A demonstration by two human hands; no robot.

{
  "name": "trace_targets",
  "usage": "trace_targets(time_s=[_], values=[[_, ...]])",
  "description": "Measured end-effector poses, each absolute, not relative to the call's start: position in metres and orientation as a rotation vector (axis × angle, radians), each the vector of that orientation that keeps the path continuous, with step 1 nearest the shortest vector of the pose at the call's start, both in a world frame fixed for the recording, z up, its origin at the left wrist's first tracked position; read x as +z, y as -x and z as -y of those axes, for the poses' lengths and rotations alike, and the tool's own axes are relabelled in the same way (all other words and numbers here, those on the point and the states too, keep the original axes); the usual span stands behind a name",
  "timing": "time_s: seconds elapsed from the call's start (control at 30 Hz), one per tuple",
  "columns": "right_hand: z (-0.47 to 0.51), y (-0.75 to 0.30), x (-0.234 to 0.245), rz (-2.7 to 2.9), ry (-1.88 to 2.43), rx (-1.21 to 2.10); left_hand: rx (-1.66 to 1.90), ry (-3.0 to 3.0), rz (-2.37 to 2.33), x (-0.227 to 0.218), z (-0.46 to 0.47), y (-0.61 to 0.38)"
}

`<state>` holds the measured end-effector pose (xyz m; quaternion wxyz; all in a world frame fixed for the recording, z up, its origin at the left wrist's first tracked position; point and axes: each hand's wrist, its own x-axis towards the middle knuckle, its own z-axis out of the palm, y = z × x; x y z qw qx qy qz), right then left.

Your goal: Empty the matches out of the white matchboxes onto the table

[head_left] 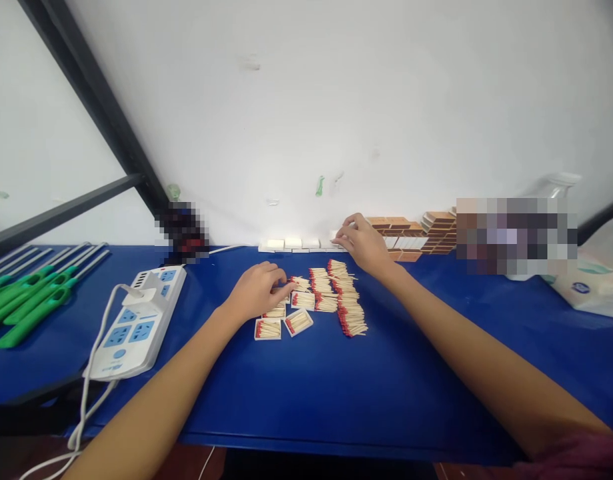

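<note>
My left hand [256, 288] rests on the blue table [336, 393], fingers curled in a pinch over matches beside open match trays [298, 322]. Several white trays filled with red-tipped matches lie just below it. A loose pile of matches [344, 297] spreads to the right of them. My right hand [362, 241] reaches to the back, fingers bent down onto the end of a row of empty white trays [292, 244] along the wall. Brown matchbox sleeves [406, 237] are stacked right behind that hand.
A white and blue power strip [139, 320] with a plugged cable lies at the left. Green-handled tools [31, 293] sit at the far left. A plastic bag [594, 280] and a blurred-out object stand at the right, against the white wall.
</note>
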<state>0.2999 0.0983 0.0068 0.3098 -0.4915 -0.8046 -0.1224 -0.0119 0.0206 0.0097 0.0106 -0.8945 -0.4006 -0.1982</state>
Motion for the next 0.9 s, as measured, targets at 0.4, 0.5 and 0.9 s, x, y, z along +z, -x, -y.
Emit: trace_targets(time_s=[0.4, 0.5, 0.9], values=[[-0.0990, -0.3065, 0.0015, 2.212, 1.388, -0.498, -0.618, 2.771, 1.127, 0.0052, -0.0194, 0.0107], [-0.0988, -0.3084, 0.0017, 2.222, 1.453, -0.513, -0.631, 2.771, 1.123, 0.0059, -0.0199, 0.0121], [-0.0997, -0.3077, 0.0055, 2.304, 1.495, -0.474, -0.615, 2.752, 1.146, 0.0067, -0.0212, 0.0154]])
